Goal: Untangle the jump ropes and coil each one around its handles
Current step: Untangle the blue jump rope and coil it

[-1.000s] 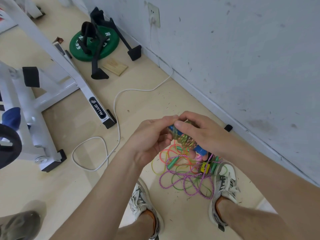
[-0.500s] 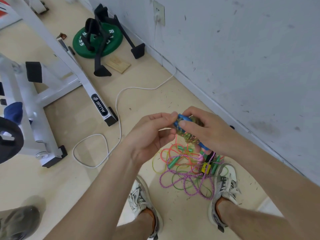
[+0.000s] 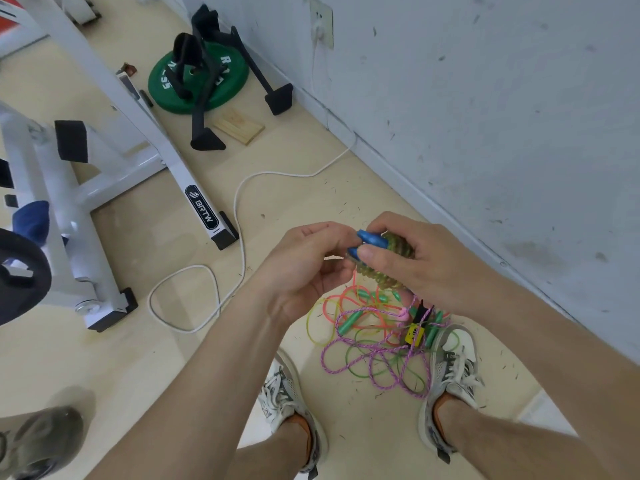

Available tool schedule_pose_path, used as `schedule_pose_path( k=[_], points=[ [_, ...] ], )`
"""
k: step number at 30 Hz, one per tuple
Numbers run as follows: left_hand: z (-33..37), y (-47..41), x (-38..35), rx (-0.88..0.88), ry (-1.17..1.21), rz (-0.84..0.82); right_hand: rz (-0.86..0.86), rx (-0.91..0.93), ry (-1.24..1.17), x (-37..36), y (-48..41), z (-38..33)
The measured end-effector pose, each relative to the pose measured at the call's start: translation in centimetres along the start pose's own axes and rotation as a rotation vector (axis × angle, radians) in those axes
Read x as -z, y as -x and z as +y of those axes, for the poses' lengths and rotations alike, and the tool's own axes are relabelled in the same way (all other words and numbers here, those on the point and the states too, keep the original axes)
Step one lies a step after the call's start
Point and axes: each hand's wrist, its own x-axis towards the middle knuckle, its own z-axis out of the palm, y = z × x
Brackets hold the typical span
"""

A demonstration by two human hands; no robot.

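My right hand (image 3: 412, 261) grips a pair of blue handles (image 3: 372, 239) wound with an olive-green rope coil (image 3: 398, 251). The fingertips of my left hand (image 3: 304, 268) pinch the rope's end at the near tip of those handles. On the floor below, between my shoes, lies a tangle of jump ropes (image 3: 377, 341): a purple braided rope (image 3: 398, 370), orange and yellow-green cords, green handles (image 3: 349, 322) and a yellow-black handle (image 3: 415, 332).
A white exercise frame (image 3: 104, 161) stands at the left. A white cable (image 3: 239, 209) runs from the wall socket across the floor. A green weight plate (image 3: 228, 81) with black stands and a wooden block (image 3: 239, 126) lie by the wall. Another person's shoe (image 3: 41, 441) shows bottom left.
Both hands have lifted a little with the coiled bundle, and the blue handle tips now point toward my left hand. The tangle on the floor has not moved.
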Motion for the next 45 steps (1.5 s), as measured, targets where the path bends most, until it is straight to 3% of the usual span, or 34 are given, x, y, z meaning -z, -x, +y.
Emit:
schedule_pose_path(
  k=[5,9,13,19,25,29,33,37,41,45],
  points=[
    [0.0,0.3,0.2,-0.005,0.276,-0.147,-0.056,-0.129,-0.499,-0.2,-0.5,-0.1],
    [-0.5,0.2,0.4,-0.215,0.085,-0.172,-0.221,-0.189,-0.88,0.0,-0.4,-0.3],
    [-0.6,0.2,-0.6,-0.406,-0.043,-0.001,-0.287,-0.205,-1.031,-0.8,-0.5,0.0],
    [-0.4,0.8,-2.6,-0.497,-0.056,0.089,-0.157,-0.14,-1.051,-1.3,-0.1,-0.9],
    [-0.2,0.9,-2.4,-0.313,0.041,0.025,-0.128,-0.045,-0.878,-0.9,-0.1,-1.1],
    [-0.2,0.9,-1.2,-0.344,0.031,-0.078,-0.114,-0.116,-0.864,0.0,-0.3,-1.3],
    [-0.2,0.7,-0.9,-0.361,0.062,-0.179,-0.199,-0.157,-0.968,-0.5,-0.1,-1.0],
    [-0.5,0.6,-1.5,-0.397,0.141,-0.136,-0.29,-0.169,-1.079,-0.6,0.0,-0.7],
    [-0.2,1.1,-2.1,-0.539,-0.18,-0.007,-0.285,-0.138,-1.086,-0.2,-0.1,-0.6],
    [1.1,2.1,-1.9,-0.595,-0.402,-0.027,-0.348,-0.033,-1.052,0.4,-0.1,-0.6]
  ],
)
